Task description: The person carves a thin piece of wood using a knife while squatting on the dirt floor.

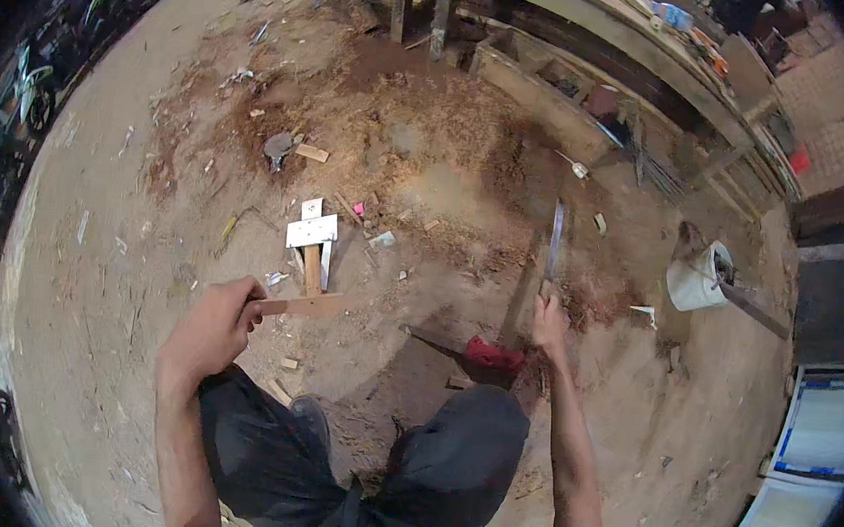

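Note:
My left hand (215, 328) is closed round one end of a flat, tan wooden strip (306, 305), whose free end points right. Further right, my right hand (550, 325) grips the handle of a long, straight-bladed machete (556, 237), its narrow blade pointing away from me. Just beyond the strip lies a light wooden stick (312, 270) with a white board piece (312, 231) across its far end. A crumpled red cloth (494, 356) rests on the ground left of my right wrist, beside a dark, thin piece whose kind I cannot make out.
Sawdust and wood scraps (312, 153) litter the dirt floor. A white bucket (693, 284) holding long pieces stands at the right. Beyond are a wooden trough (537, 98) and a cluttered workbench (604, 18). Bicycles or motorbikes (31, 89) line the left; white-paned frames (829, 425) lean at the right.

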Demonstrator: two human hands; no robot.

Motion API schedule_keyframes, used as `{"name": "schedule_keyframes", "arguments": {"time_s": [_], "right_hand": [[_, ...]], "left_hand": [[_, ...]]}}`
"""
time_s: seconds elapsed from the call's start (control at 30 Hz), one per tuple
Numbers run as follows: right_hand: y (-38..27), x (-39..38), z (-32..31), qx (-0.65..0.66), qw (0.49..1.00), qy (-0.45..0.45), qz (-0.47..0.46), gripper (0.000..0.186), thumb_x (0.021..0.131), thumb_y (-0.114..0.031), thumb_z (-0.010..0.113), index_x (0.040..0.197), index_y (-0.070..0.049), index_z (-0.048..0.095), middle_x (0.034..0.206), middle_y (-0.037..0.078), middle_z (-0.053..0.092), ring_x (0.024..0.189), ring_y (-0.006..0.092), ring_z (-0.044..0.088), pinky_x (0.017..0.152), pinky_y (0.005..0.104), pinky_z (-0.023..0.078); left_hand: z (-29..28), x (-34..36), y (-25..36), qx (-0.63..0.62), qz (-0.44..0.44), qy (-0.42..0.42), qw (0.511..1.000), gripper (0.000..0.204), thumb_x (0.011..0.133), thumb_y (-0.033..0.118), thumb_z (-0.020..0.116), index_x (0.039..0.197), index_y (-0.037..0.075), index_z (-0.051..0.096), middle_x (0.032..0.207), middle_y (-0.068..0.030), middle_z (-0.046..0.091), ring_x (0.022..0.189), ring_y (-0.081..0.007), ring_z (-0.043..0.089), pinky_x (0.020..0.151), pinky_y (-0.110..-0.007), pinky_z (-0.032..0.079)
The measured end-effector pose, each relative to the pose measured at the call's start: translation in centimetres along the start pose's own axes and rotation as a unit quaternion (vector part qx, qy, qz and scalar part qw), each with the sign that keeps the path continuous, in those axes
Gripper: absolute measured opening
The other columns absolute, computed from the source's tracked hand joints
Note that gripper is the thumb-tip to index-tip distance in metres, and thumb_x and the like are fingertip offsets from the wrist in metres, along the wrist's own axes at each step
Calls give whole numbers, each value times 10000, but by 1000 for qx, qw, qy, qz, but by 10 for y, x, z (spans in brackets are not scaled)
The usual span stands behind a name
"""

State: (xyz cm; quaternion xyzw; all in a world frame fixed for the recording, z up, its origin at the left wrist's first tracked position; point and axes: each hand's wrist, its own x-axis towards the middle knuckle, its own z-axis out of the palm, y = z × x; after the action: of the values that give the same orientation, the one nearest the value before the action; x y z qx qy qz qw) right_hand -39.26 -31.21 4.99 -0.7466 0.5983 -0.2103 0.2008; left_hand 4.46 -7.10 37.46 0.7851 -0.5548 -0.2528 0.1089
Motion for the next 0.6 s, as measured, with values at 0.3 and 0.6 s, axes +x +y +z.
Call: {"name": "schedule_keyframes", "arguments": {"time_s": [0.3,0.6], "right_hand": [[-40,99,20,-156,984,-63,-53,352,936,-310,536,1100,-3,490,995,236,579,971,430,528,824,532,394],[-46,125,20,-192,964,-61,-173,291,869,-231,614,1076,-41,540,1026,133,535,1012,337,492,839,469,389]], "left_hand": [[-2,4,-7,-4,-5,-40,999,121,875,75,531,976,11,551,860,-201,611,818,-402,598,694,-457,460],[-21,-9,-11,-14,-62,-63,996,118,875,81,540,965,5,547,865,-203,606,831,-400,598,693,-455,457]]}}
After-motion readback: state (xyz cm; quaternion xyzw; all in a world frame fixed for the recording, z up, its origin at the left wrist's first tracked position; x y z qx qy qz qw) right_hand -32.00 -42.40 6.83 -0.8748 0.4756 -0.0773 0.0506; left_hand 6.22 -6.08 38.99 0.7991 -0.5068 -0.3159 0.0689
